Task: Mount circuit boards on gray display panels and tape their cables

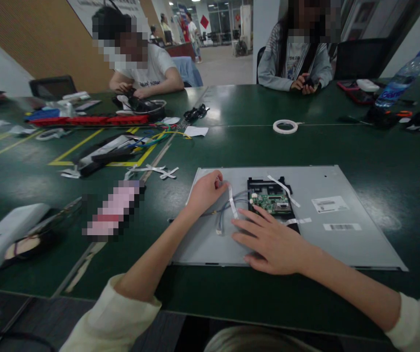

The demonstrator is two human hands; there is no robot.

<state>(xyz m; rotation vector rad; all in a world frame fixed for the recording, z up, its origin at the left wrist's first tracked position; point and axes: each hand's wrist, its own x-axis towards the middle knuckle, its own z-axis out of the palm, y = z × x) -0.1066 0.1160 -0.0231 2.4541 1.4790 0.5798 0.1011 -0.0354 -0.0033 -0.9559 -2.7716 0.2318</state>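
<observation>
A grey metal panel [345, 244] lies flat on the green table in front of me. A green circuit board [271, 201] sits in a black frame near its middle, with white tape strips across it. My left hand [205, 192] rests on the panel's left part, fingers curled and pinching at a thin cable [221, 215] held down by a tape strip [232, 204]. My right hand [270, 240] lies flat on the panel just below the board, fingers spread, holding nothing.
A roll of white tape [285, 126] lies beyond the panel. Cables, a red strip [89, 120] and black parts crowd the left side. A water bottle [402, 78] stands far right. Two people sit across the table, one [144, 68] at left, one [298, 58] holding a phone.
</observation>
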